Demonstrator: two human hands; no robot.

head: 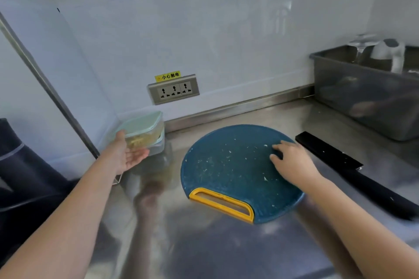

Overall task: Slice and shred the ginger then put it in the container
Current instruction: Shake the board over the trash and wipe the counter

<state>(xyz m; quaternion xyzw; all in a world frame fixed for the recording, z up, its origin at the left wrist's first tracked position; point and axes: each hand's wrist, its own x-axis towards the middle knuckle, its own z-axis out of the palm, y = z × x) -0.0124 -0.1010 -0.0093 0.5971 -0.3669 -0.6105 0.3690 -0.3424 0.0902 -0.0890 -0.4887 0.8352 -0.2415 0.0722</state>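
A clear container [145, 130] with a pale green lid stands at the back left of the steel counter, on top of another clear box. Yellowish shredded ginger [138, 141] shows through its wall. My left hand [128, 156] is beside it, palm up and fingers straight, thumb against its left side. On the round blue cutting board [226, 165] with a yellow handle only small pale ginger scraps lie scattered. My right hand [292, 163] rests on the board's right part with relaxed fingers and holds nothing. A black knife [328, 154] lies on the counter just right of the board.
A grey plastic bin [362, 97] at the back right holds a white kettle [390, 52] and glassware. A wall socket [173, 89] with a yellow label sits behind the board. A dark object [22, 165] stands at the far left.
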